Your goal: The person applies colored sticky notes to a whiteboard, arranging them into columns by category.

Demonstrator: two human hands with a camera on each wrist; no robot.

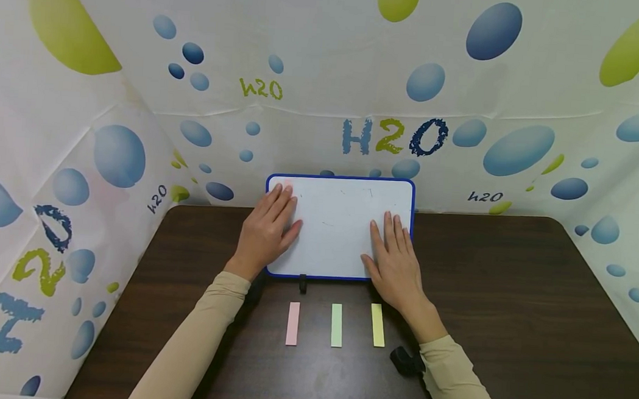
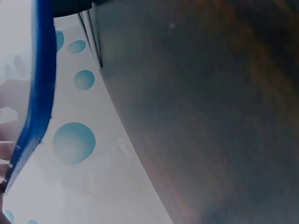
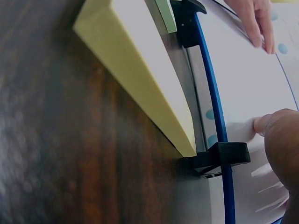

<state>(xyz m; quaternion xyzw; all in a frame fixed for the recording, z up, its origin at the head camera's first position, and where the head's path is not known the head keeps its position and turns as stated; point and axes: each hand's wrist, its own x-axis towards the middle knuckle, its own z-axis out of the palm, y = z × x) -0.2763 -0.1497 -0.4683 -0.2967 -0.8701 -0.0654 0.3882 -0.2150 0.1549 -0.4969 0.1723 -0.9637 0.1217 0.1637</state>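
A small whiteboard (image 1: 330, 240) with a blue frame stands on the table, its lower edge set in black clip feet (image 3: 223, 156). My left hand (image 1: 267, 230) rests on the left part of its white face, fingers extended toward the top corner. On the right part lies my right hand (image 1: 398, 262), fingers straight and slightly spread, thumb pointing inward. Faint marks show on the board. In the left wrist view, the blue frame (image 2: 43, 88) partly hides the left fingers.
In front of the board, pink (image 1: 292, 323), green (image 1: 336, 325) and yellow (image 1: 378, 325) sticky-note strips lie in a row on the dark wooden table (image 1: 499, 308). A white curtain (image 1: 317, 53) with blue and green spots hangs behind and at the sides.
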